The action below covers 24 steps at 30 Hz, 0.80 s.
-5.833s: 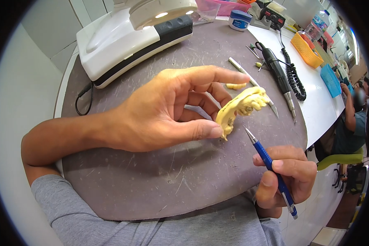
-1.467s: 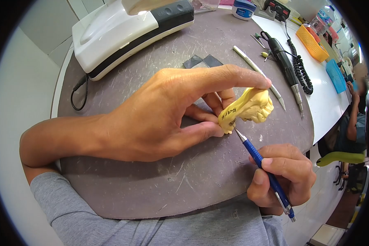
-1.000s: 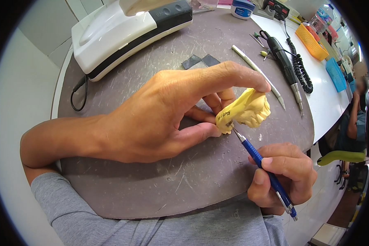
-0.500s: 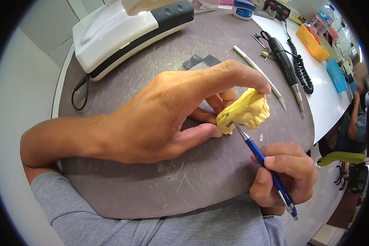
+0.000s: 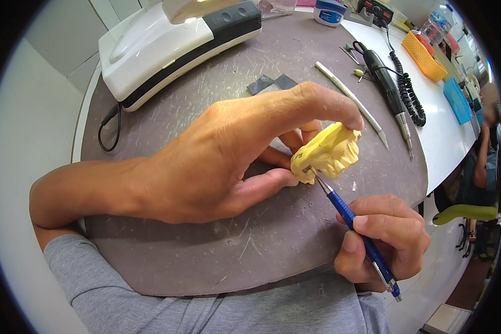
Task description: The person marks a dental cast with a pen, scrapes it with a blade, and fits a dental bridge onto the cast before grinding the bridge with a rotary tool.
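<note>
Yellow cast (image 5: 331, 151), pinched by the left hand (image 5: 206, 158), up over the tabletop (image 5: 217, 259) towards its right edge; the right hand (image 5: 387, 236) grips a blue pencil (image 5: 348, 213), point right at the cast! Near that edge, a knife (image 5: 350, 100) lies beside the black handpiece (image 5: 385, 82).

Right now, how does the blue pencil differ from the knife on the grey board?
The blue pencil is in the right hand; the knife lies on the board. The pencil has a blue barrel; the knife has a pale handle. The pencil ends in a narrow cone; the knife in a blade. Both are slender.
</note>
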Each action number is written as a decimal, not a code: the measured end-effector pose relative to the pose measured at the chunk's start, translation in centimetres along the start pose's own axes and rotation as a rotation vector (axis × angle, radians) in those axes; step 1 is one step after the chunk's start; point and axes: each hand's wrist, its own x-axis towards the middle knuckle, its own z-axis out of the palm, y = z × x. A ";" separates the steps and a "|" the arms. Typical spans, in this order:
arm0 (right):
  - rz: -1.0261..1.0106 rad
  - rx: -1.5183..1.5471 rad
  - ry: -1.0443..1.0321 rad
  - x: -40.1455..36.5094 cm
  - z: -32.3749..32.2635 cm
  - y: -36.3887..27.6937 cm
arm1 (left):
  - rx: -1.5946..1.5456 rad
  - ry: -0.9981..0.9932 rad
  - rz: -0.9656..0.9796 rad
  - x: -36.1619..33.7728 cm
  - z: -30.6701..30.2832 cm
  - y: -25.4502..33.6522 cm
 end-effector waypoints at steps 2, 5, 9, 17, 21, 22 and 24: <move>0.000 0.002 -0.013 -0.1 -0.1 0.0 | -0.011 0.002 0.017 -0.1 0.0 -0.1; 0.033 0.001 0.042 -0.3 -0.1 -0.1 | 0.003 -0.011 0.024 -0.1 0.0 0.0; 0.014 -0.001 0.003 0.2 0.1 -0.2 | -0.041 -0.031 0.028 -0.2 0.0 0.1; 0.003 -0.015 -0.018 0.2 0.1 -0.2 | -0.101 -0.037 0.009 -0.2 -0.1 0.1; 0.009 -0.034 -0.016 0.1 0.1 -0.2 | -0.090 -0.039 0.010 -0.1 -0.1 0.1; 0.019 -0.036 -0.022 0.0 0.0 -0.2 | -0.094 -0.044 0.005 -0.1 -0.1 0.1; 0.014 -0.026 -0.029 0.2 0.0 -0.2 | -0.099 -0.050 0.002 -0.1 -0.1 0.1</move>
